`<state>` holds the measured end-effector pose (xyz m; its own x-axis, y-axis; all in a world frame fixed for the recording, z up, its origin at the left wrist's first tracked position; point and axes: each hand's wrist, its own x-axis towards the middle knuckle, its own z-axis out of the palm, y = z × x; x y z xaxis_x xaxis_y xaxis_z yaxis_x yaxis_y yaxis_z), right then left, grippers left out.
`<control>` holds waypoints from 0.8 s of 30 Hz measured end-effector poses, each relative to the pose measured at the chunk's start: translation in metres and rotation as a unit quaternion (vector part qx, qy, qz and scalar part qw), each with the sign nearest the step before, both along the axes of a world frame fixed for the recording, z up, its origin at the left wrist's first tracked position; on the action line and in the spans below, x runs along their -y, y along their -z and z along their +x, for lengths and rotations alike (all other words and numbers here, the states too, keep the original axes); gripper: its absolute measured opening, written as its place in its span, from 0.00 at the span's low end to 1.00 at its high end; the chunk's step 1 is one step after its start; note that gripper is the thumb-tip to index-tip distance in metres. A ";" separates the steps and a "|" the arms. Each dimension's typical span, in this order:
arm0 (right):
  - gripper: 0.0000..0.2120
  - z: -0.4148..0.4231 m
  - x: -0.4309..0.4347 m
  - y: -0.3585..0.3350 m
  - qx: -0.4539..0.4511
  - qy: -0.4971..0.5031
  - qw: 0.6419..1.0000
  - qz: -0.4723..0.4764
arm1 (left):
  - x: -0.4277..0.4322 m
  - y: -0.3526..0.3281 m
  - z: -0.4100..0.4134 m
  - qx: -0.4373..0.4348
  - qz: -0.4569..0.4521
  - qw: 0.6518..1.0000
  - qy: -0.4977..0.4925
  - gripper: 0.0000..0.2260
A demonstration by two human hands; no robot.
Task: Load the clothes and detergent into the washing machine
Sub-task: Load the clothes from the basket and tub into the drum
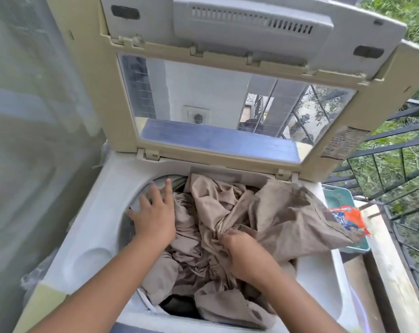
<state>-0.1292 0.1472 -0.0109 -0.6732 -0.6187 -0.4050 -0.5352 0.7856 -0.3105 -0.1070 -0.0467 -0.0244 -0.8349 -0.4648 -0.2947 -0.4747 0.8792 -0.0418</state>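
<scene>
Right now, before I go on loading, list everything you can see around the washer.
cream top-loading washing machine: one, cream-white, centre, lid raised
beige crumpled cloth: one heap, beige, in the drum, spilling over the right rim
orange-and-blue detergent packet: one, right, at the basket
teal plastic basket: one, teal, right of the machine
black metal railing: one, black, far right
left hand: one, fingers spread at the drum's left edge
right hand: one, grips a bunch of the cloth

lid sticker [343, 143], detergent packet [347, 218], print unreadable
</scene>
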 end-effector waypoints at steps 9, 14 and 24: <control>0.62 -0.025 -0.051 -0.021 -0.016 0.154 0.968 0.198 | -0.008 0.015 0.017 0.186 0.050 0.978 0.085 0.60; 0.35 -0.006 -0.026 0.055 -0.010 0.031 0.967 0.252 | -0.004 0.041 0.011 0.256 0.022 0.961 0.107 0.56; 0.31 -0.017 -0.009 0.156 0.144 0.158 0.944 0.251 | 0.021 0.102 0.002 0.348 -0.029 0.928 0.133 0.51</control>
<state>-0.1459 0.1562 -0.1668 -0.6086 -0.0864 -0.7888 -0.1994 0.9788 0.0467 -0.1047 -0.0681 -0.1260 -0.5402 -0.3017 -0.7856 -0.0816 0.9479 -0.3080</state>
